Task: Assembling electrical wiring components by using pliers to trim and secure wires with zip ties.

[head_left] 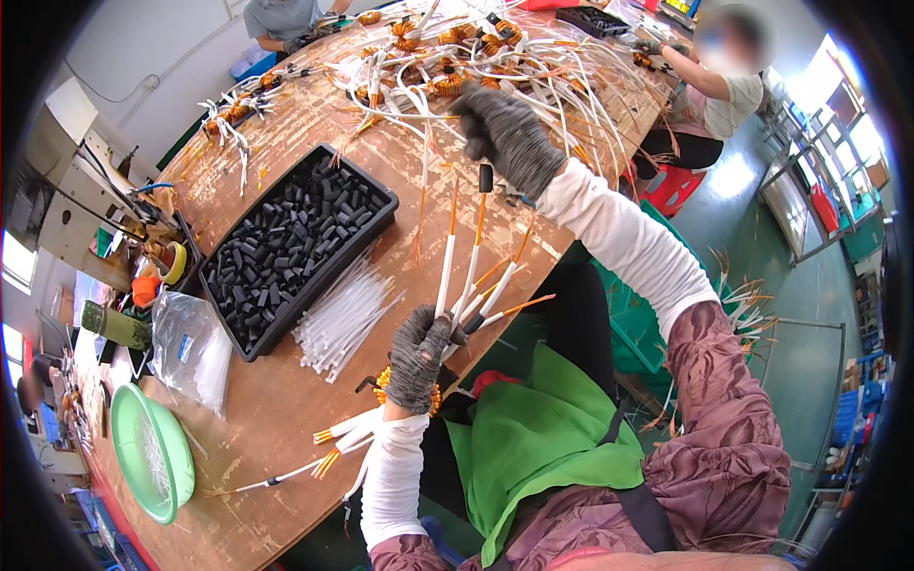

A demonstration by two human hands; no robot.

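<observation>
White-sleeved wires [445,276] with orange tips fan upward by the edge of the brown table [257,443], clamped in the gloved left hand [417,357]; one wears a black cap [486,178]. The gloved right hand [505,133] hovers beyond, fingers curled, its hold impossible to tell. Leftward lie white cable ties [345,322] and a tray [322,280] of black pieces [295,228]
</observation>
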